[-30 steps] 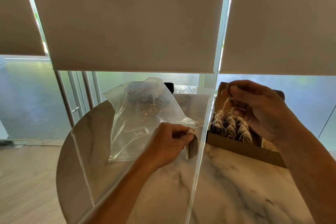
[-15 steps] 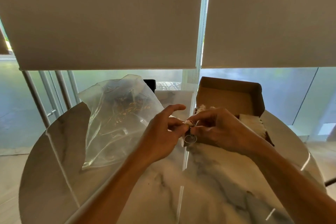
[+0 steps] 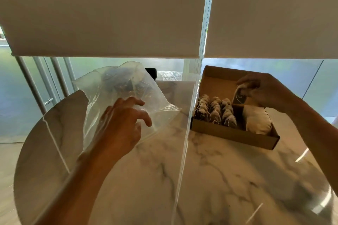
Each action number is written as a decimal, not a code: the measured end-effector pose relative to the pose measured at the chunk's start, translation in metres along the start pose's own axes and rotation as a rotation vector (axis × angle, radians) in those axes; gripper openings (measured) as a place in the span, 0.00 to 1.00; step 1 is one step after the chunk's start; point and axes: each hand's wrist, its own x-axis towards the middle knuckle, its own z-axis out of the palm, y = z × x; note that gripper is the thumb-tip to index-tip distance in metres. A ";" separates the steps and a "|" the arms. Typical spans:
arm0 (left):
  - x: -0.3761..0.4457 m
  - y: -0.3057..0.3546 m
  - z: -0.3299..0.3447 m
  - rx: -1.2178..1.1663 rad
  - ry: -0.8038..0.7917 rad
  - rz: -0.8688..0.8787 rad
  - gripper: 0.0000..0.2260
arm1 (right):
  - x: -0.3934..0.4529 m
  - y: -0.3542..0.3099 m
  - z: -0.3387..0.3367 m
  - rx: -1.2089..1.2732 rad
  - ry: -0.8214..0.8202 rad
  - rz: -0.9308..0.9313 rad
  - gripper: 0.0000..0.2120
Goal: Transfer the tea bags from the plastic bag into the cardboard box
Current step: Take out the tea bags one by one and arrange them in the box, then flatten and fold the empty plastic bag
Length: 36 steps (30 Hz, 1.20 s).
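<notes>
Head view: tea bag (image 3: 240, 95) over cardboard box (image 3: 232, 133)

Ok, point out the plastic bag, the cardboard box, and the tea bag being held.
plastic bag (image 3: 117, 86): head view, on its clear upper wall.
cardboard box (image 3: 232, 136): head view, on its near outer wall.
tea bag (image 3: 239, 95): head view, on its body below the right hand's fingers.

A round marble surface (image 3: 210, 179) fills the lower frame. Two pale roller blinds (image 3: 102, 11) hang across the top. Frosted glass (image 3: 256, 71) and metal rails (image 3: 27, 82) show below them.
</notes>
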 end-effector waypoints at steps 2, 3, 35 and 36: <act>0.000 0.000 0.002 -0.027 0.009 -0.012 0.15 | 0.005 0.008 0.006 -0.061 -0.017 0.024 0.10; 0.000 0.000 0.003 -0.044 0.009 -0.013 0.16 | 0.007 0.012 0.010 -0.091 -0.025 0.033 0.10; -0.010 0.037 0.012 -0.635 0.215 -0.153 0.12 | -0.040 -0.133 0.085 0.729 -0.253 0.214 0.29; -0.010 0.041 0.014 -0.645 0.210 -0.148 0.12 | -0.038 -0.141 0.085 0.727 -0.213 0.195 0.26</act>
